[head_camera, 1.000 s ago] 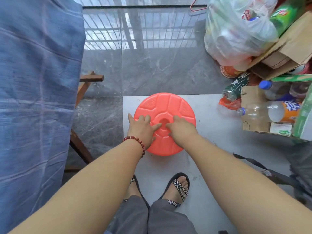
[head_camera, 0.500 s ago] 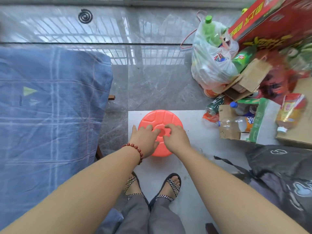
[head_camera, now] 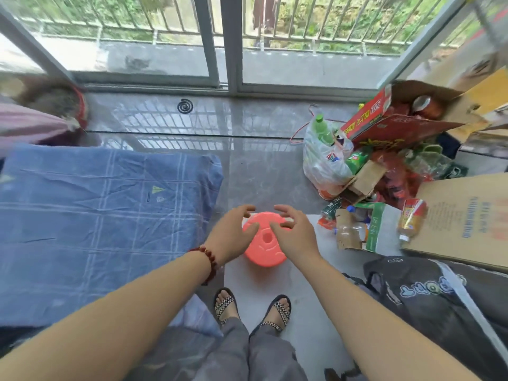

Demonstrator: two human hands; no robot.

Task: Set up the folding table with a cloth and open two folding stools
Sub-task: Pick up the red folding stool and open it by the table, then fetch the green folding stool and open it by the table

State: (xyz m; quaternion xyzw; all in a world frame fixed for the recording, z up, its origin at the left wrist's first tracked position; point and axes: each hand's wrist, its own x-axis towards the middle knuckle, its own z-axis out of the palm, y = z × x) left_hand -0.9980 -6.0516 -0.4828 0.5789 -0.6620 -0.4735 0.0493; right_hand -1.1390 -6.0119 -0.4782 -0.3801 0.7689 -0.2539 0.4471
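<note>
Since the earlier frame: both hands have lifted off the seat they were pressing, and the view has risen to take in the sliding glass door (head_camera: 231, 42) along the top of the frame.

- Item 1, orange stool (head_camera: 261, 251): centre of frame, standing on a pale floor tile. The round seat faces straight up, its centre hole visible. A strip of side wall shows at the lower edge. The seat is round, so no long axis shows from above.
- Item 2, left hand (head_camera: 229, 237): over the stool's left rim, fingers spread and loosely bent, holding nothing. A red bead bracelet (head_camera: 209, 255) is on the wrist.
- Item 3, right hand (head_camera: 295, 237): over the right rim, likewise spread and holding nothing. Whether either hand grazes the seat cannot be told.
- Item 4, blue cloth (head_camera: 96, 215): spread flat at left of frame, its right edge near the stool.
- Item 5, plastic bag (head_camera: 324, 163) of bottles and red carton (head_camera: 390, 125): upper right.
</note>
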